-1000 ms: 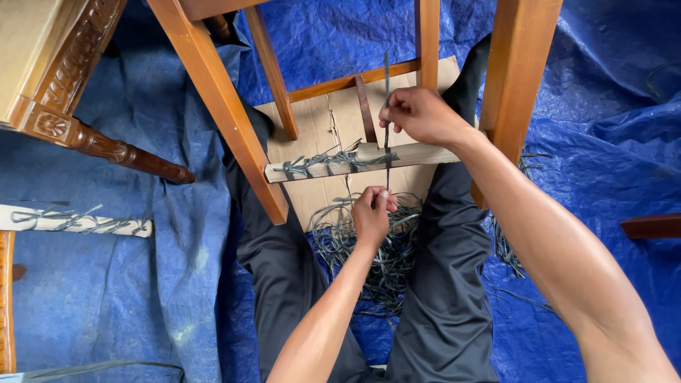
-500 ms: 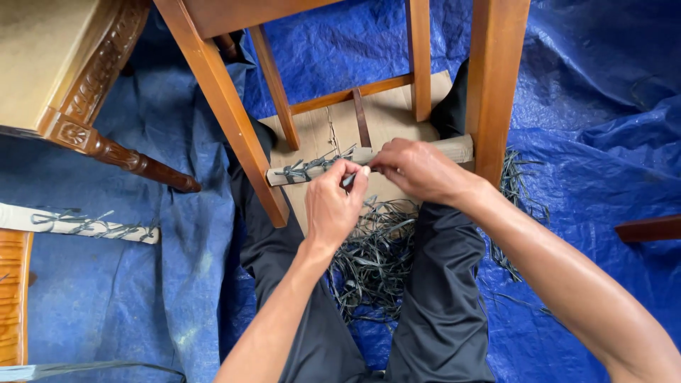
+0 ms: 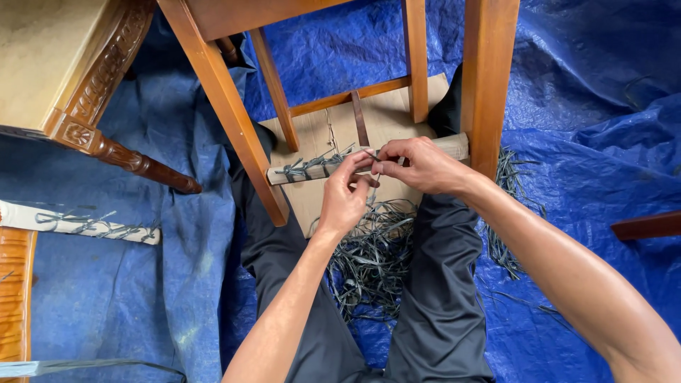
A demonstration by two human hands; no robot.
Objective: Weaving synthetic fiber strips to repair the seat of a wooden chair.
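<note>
Pinching: both hands' fingers (image 3: 365,164) clamped on a grey strand (image 3: 369,152)
Left hand (image 3: 345,200): meeting right hand (image 3: 422,167)
Strand: lying on pale rail (image 3: 312,169), between chair legs (image 3: 234,120)
Cardboard (image 3: 386,124): tan, flat, behind rail

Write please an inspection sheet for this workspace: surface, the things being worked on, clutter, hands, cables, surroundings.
Surface: blue tarp on the ground, wrinkled, with a piece of cardboard under the chair.
Things worked on: wooden chair frame; pale rail across it, wrapped with dark strips.
Clutter: pile of loose dark strips between the person's legs, more to the right.
Hands: left hand and right hand meet at the rail, fingers pinching a strip; which hand grips it cannot be told.
Cables: nothing seen.
Surroundings: carved wooden furniture at upper left; another wrapped rail at left.
</note>
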